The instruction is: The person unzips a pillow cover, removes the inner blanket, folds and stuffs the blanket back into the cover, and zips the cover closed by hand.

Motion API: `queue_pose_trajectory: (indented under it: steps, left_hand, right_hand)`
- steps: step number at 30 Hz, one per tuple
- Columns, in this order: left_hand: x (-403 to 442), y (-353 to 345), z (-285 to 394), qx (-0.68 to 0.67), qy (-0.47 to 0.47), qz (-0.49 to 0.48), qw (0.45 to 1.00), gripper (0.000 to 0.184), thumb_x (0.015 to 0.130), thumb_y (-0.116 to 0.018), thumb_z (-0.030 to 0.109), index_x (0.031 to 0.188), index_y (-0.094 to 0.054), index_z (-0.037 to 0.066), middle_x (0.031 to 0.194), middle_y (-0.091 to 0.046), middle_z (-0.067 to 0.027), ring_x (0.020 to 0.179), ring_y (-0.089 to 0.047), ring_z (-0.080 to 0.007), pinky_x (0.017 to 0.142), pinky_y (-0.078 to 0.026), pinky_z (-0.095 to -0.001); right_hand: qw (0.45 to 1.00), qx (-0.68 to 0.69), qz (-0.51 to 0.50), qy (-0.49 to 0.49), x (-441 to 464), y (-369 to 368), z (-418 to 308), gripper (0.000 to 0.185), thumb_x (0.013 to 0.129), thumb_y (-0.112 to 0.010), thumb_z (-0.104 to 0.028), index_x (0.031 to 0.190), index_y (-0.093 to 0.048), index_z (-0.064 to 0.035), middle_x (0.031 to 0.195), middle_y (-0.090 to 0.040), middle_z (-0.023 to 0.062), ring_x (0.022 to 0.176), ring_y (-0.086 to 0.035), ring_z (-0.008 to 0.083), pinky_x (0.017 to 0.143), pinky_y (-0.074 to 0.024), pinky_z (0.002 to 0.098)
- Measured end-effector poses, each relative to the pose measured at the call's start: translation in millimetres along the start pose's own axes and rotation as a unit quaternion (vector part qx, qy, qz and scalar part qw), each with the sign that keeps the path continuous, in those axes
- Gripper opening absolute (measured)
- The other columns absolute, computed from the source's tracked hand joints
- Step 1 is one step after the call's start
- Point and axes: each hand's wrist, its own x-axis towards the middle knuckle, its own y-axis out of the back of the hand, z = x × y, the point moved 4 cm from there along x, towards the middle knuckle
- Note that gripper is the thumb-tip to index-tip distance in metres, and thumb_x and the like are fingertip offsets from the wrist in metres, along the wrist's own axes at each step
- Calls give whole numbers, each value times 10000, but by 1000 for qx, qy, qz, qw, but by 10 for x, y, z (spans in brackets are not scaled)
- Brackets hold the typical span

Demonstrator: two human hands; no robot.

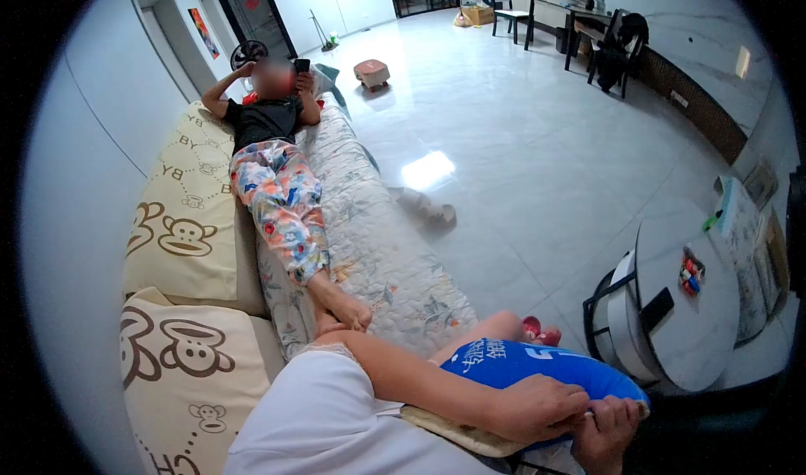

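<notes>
A blue item with white lettering [546, 362], perhaps a cushion or bag, lies across my lap at the lower right. My left hand [541, 408] reaches over from the white sleeve, its curled fingers closed on the item's near right edge. Right beside it, my right hand [606, 429] has its fingers bent around the same edge, close to the corner. The two hands meet there, and what lies between the fingertips is too small to make out. A beige padded piece [457, 431] shows under my left forearm.
Another person [281, 173] lies on the sofa [369, 232], holding a phone, feet near my left arm. A round table [697, 324] with a dark phone and small packets stands at the right. Red slippers [541, 332] and a stool [371, 74] are on the floor.
</notes>
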Motion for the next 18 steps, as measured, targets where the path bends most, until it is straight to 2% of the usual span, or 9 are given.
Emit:
queue_pose_trajectory:
  steps: [1, 3, 6, 11, 13, 14, 15, 17, 18]
  left_hand:
    - [-3, 10, 19, -2, 1, 0, 1000, 211, 856, -629, 215, 910, -507, 52, 843, -556, -137, 767, -589, -365, 631, -479, -460]
    - [34, 61, 55, 70, 16, -17, 997, 257, 807, -666, 225, 913, -505, 56, 898, -537, -117, 855, -569, -328, 702, -468, -429]
    - [153, 314, 261, 203, 5, -52, 978, 244, 801, -634, 239, 917, -501, 70, 941, -528, -97, 918, -542, -279, 757, -446, -384]
    - [164, 591, 300, 324, -36, -39, 945, 186, 849, -513, 223, 969, -534, 81, 936, -539, -69, 913, -535, -235, 767, -435, -369]
    - [87, 701, 312, 433, -2, -20, 901, 225, 848, -523, 233, 998, -582, 76, 924, -536, -57, 921, -537, -228, 778, -432, -388]
    - [58, 748, 240, 465, 69, -98, 877, 256, 852, -557, 277, 975, -645, 71, 986, -560, -86, 940, -541, -237, 797, -430, -390]
    - [3, 774, 250, 466, 69, -97, 877, 256, 852, -557, 277, 975, -645, 71, 986, -560, -86, 940, -541, -237, 797, -430, -390]
    - [-129, 885, 213, 509, 148, -76, 844, 309, 826, -620, 338, 926, -683, 52, 1084, -574, -135, 1032, -544, -269, 867, -436, -400]
    - [-204, 888, 263, 535, 128, -10, 835, 322, 795, -670, 352, 903, -691, 49, 1156, -568, -156, 1120, -528, -296, 936, -432, -418]
  right_hand:
    - [1000, 1, -2, -1, -14, -37, -13, 45, 873, -626, -126, 860, -643, -86, 936, -639, 89, 876, -620, 301, 847, -448, 454]
    - [999, -33, 1, -26, -39, -165, 11, 169, 893, -653, -194, 833, -594, -48, 760, -560, 80, 723, -539, 255, 699, -405, 399]
    - [997, -69, 16, -31, -18, -251, 121, 199, 902, -649, -204, 780, -537, -95, 736, -477, 41, 698, -470, 204, 639, -336, 372]
    - [998, -46, -25, -27, 388, -115, 58, 220, 921, -616, -219, 763, -557, -79, 716, -487, 53, 669, -480, 210, 612, -344, 374]
    - [998, -21, -22, -60, 564, -141, 27, 234, 898, -631, -201, 717, -558, -70, 696, -483, 66, 642, -483, 219, 583, -345, 373]
    - [998, -18, -1, -61, 660, -154, 13, 250, 868, -648, -202, 685, -554, -60, 693, -484, 73, 632, -485, 229, 565, -349, 383]
    - [998, -18, 0, -60, 714, -172, -7, 250, 868, -648, -202, 685, -554, -60, 693, -484, 73, 632, -485, 229, 565, -349, 383]
    - [998, -14, -16, -66, 786, -224, -38, 244, 838, -666, -211, 687, -552, -57, 697, -485, 74, 644, -489, 234, 576, -360, 395]
    - [997, -11, -12, -71, 803, -237, -55, 252, 818, -679, -218, 675, -546, -58, 696, -482, 70, 653, -489, 234, 584, -365, 402]
